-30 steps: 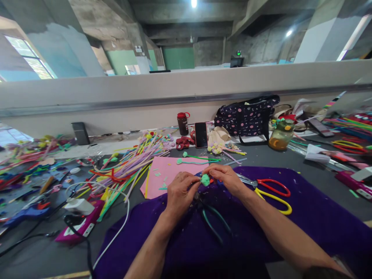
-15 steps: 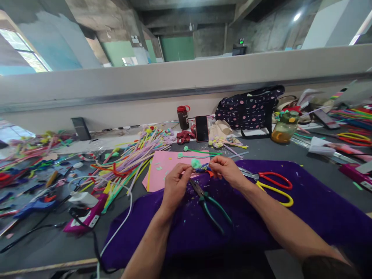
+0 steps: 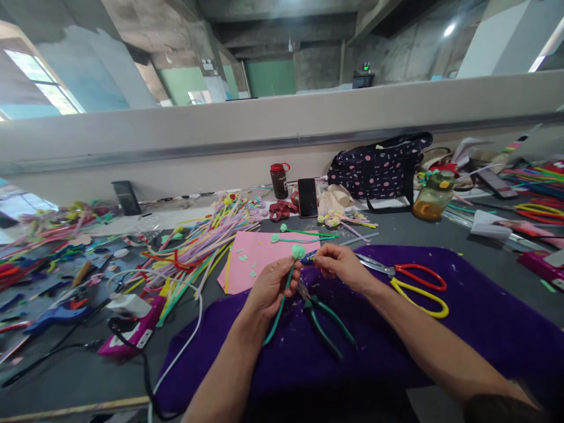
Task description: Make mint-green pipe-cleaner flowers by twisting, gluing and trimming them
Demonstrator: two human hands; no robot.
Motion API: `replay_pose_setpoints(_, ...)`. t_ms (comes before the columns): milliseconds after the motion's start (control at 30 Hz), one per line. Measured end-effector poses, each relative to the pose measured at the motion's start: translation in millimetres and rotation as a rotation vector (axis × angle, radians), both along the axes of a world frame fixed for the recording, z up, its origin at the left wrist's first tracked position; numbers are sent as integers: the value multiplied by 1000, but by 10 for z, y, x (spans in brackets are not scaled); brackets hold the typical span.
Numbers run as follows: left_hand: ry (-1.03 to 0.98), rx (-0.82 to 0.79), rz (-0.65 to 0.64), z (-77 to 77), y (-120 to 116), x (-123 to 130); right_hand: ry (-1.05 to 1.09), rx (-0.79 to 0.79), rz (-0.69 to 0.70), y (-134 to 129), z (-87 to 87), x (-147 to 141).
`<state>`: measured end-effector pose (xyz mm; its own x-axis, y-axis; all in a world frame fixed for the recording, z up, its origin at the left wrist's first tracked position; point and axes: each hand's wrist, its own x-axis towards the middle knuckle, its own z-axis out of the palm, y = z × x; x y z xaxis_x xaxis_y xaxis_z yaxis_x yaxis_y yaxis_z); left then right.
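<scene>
Where the flower (image 3: pixel 298 252) stood: just above my left fingertips, pale green head uppermost, in front of the pink sheet (image 3: pixel 244 249).
Left hand (image 3: pixel 267 288): thumb and fingers closed on the stem (image 3: pixel 274 324) below the head.
Stem: green, ran down across my left fingers; its tail slanted toward me over the purple cloth (image 3: pixel 374 352).
Right hand (image 3: pixel 337 261): near the flower and apart from it, fingertips drawn together; I could not tell whether they gripped anything.
Pliers (image 3: pixel 309 302): lay on the cloth below my hands, teal handles spread toward me, nose near my left fingers.
Scissors (image 3: pixel 390 271): lay to the right of my right hand, blades pointing toward it; one loop red, the other yellow, loops apart.
Sheet: flat beyond my hands, bearing small green scraps (image 3: pixel 252 274).
Spare flowers (image 3: pixel 295 239): two green ones, lying side by side across the sheet's far edge, heads to the left.
Bundle (image 3: pixel 218 229): many coloured stems, heaped left of the sheet and behind it.
Back row: from left to right, a red-lidded bottle (image 3: pixel 278 182), a phone (image 3: pixel 307 198) propped up with its screen dark, a dotted bag (image 3: pixel 374 170) and a jar (image 3: pixel 433 197) part filled with amber liquid.
Power strip (image 3: pixel 132 333): magenta, on the table (image 3: pixel 79 382) left of the cloth, plugs fitted.
</scene>
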<state>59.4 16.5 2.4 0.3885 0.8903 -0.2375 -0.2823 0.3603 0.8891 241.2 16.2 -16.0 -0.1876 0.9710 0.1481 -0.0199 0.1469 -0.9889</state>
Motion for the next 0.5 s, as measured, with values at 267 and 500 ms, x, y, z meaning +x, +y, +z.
replay_pose_setpoints(267, -131, 9, 4, -82, 27, 27, 65, -39, 66, -65, -32, -103)
replay_pose_setpoints(500, -38, 81, -62, -45, -35, 78, 184, -147, 95, -28, -92, -122)
